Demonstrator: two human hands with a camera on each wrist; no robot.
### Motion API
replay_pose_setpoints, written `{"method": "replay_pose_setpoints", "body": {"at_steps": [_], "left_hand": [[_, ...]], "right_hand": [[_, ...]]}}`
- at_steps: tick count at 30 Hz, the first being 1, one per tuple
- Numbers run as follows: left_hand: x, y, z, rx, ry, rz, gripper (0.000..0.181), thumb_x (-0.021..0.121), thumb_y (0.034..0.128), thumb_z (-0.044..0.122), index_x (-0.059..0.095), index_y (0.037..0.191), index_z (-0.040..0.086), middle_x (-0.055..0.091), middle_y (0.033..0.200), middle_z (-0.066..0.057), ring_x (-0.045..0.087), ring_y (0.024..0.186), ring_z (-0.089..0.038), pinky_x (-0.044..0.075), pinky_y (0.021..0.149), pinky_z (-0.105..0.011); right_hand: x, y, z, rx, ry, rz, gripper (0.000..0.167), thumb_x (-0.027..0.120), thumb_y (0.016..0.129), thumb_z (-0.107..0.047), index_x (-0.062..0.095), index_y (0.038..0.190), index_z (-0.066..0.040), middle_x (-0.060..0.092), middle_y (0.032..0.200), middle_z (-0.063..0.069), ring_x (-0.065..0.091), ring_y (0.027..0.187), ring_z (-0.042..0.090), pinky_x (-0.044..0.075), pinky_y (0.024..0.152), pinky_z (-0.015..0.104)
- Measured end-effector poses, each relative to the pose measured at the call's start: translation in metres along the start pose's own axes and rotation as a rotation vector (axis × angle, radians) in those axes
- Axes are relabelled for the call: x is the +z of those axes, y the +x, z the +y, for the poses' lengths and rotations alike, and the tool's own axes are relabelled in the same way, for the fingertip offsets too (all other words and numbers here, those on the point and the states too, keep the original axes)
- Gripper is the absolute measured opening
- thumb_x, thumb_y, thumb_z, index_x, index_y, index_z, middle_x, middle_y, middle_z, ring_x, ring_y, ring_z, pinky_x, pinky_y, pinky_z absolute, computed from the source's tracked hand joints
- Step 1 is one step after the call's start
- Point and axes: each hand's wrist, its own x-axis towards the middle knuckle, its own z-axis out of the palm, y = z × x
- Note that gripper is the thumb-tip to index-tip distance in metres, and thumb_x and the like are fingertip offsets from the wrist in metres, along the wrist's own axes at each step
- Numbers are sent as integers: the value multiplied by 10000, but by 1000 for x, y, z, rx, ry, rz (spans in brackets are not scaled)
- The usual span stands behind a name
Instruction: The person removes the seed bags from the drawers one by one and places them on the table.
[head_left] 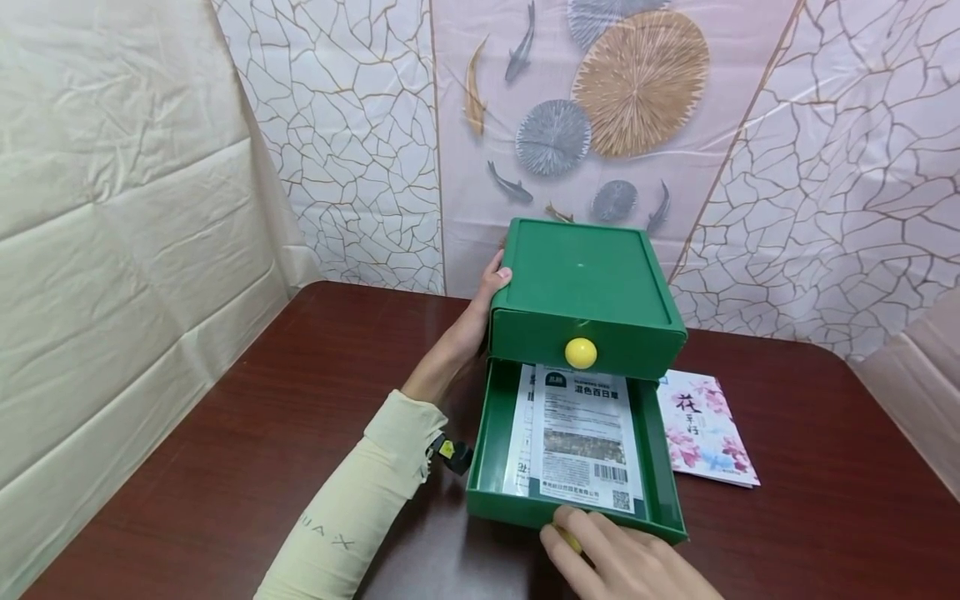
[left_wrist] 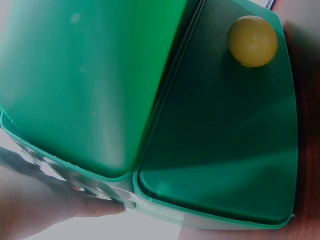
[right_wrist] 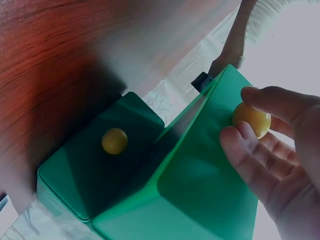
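Note:
A green two-drawer box [head_left: 581,267] has its lower drawer [head_left: 671,467] pulled out toward me. My right hand [head_left: 611,554] pinches that drawer's yellow knob [right_wrist: 252,120] between thumb and fingers. Inside the drawer lies a white printed seed packet [head_left: 585,433], face up, over another sheet partly covered by it. My left hand [head_left: 480,304] rests against the box's left side, thumb near the top edge; its other fingers are mostly hidden in the head view. In the left wrist view a straight finger lies along the side. The upper drawer, with its yellow knob [head_left: 581,353], is closed.
On the dark wooden table [head_left: 225,417], right of the box, lies a white booklet [head_left: 708,429] with pink flowers, partly hidden by the drawer. A patterned cloth [head_left: 360,142] hangs behind the table, and a pale cloth [head_left: 127,208] hangs at the left.

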Motion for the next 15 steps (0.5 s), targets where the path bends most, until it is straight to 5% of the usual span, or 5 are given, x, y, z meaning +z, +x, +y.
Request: {"method": "replay_pose_setpoints", "body": {"at_steps": [6, 11, 15], "left_hand": [[0, -1, -1, 6, 4, -1, 842, 339, 975, 641, 7, 1702, 377, 18, 1750, 19, 131, 1557, -287, 183, 1218, -630], [-1, 0, -2, 1, 9, 4, 849, 338, 969, 666, 7, 1700, 389, 22, 1747, 25, 135, 1551, -287, 181, 1215, -639], [0, 1, -2, 9, 4, -1, 857, 341, 964, 666, 6, 1701, 384, 26, 1745, 24, 141, 1548, -280, 192, 1216, -627]], "right_hand": [[-1, 0, 1, 6, 25, -12, 310, 744, 997, -347, 664, 1233, -163, 520, 1105, -52, 483, 814, 10, 325, 610, 46], [-2, 1, -4, 47, 24, 77, 235, 567, 1087, -395, 685, 1170, -210, 548, 1047, -99, 490, 784, -17, 381, 615, 52], [-8, 2, -9, 97, 1, 160, 346, 451, 1116, -456, 717, 1112, -235, 586, 992, -125, 509, 751, -25, 447, 634, 86]]}}
